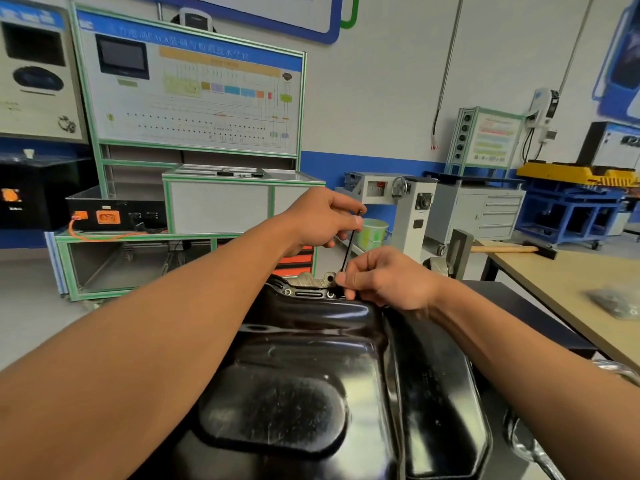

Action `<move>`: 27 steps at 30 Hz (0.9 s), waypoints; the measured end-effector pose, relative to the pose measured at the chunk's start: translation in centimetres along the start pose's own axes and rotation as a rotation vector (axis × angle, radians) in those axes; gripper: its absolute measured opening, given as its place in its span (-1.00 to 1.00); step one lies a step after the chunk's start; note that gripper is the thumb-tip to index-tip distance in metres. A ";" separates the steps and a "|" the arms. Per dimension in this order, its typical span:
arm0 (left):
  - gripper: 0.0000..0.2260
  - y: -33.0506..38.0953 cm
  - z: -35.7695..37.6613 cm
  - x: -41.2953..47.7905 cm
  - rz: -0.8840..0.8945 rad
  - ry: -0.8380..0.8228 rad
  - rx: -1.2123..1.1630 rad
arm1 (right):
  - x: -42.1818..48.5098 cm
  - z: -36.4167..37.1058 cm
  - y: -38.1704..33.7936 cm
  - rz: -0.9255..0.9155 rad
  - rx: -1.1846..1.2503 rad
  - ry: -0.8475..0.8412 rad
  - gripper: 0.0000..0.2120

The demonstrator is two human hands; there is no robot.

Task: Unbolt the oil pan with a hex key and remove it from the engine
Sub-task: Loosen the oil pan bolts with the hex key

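While the oil pan (311, 358) sits bolted on the upturned engine, glossy black and filling the lower middle of the head view, both hands work at its far rim. The left hand (325, 216) is up top, fingers curled round the short bend of the hex key (349, 249), likely so it can twist. The right hand (388, 278) is down low, thumb and forefinger pinching the shaft just above the flange, and that looks like steadying, to hold the tip square in a bolt head hidden under the fingers. One bolt (288, 291) shows seated just to the left, so I judge the unbolting far from done.

As for containers, a pale green bucket (374, 233) stands well behind the hands, its contents out of sight. On the desk (554, 271) to the right lies a clear bag (616, 303) of something small and grey, too blurred to name, with a hammer (512, 250) further back.
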State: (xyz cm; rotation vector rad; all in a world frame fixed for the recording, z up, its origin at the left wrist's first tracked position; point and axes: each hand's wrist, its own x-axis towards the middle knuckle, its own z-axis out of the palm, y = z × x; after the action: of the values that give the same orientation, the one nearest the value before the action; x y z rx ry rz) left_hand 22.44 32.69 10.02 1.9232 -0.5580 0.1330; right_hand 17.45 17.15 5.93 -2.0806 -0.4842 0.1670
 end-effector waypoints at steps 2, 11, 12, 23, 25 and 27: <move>-0.74 0.0 0.0 0.0 -0.007 0.000 0.011 | 0.0 0.1 -0.1 0.010 -0.004 0.005 -0.69; -0.83 0.1 -0.9 -0.4 0.001 -0.015 0.091 | -0.1 0.7 -0.4 -0.034 -0.221 0.115 -0.66; -0.85 0.2 -1.4 -0.7 0.009 -0.006 0.094 | -0.2 0.7 -0.5 -0.039 -0.231 0.116 -0.66; -0.87 -0.2 -3.3 -1.8 -0.056 0.024 0.059 | -0.4 0.4 -2.0 -0.046 -0.366 0.033 -0.71; -0.85 -0.2 -3.3 -1.8 -0.061 0.031 0.068 | -0.2 0.6 -2.2 -0.050 -0.362 0.019 -0.70; -0.84 -0.2 -3.2 -1.8 -0.063 0.037 0.066 | 0.1 0.9 -2.3 -0.042 -0.373 0.015 -0.68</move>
State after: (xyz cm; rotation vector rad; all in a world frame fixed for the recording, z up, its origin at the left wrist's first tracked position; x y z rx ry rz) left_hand 21.39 36.16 10.55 1.9965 -0.4726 0.1476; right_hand 16.66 18.96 7.46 -2.4305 -0.5846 0.0362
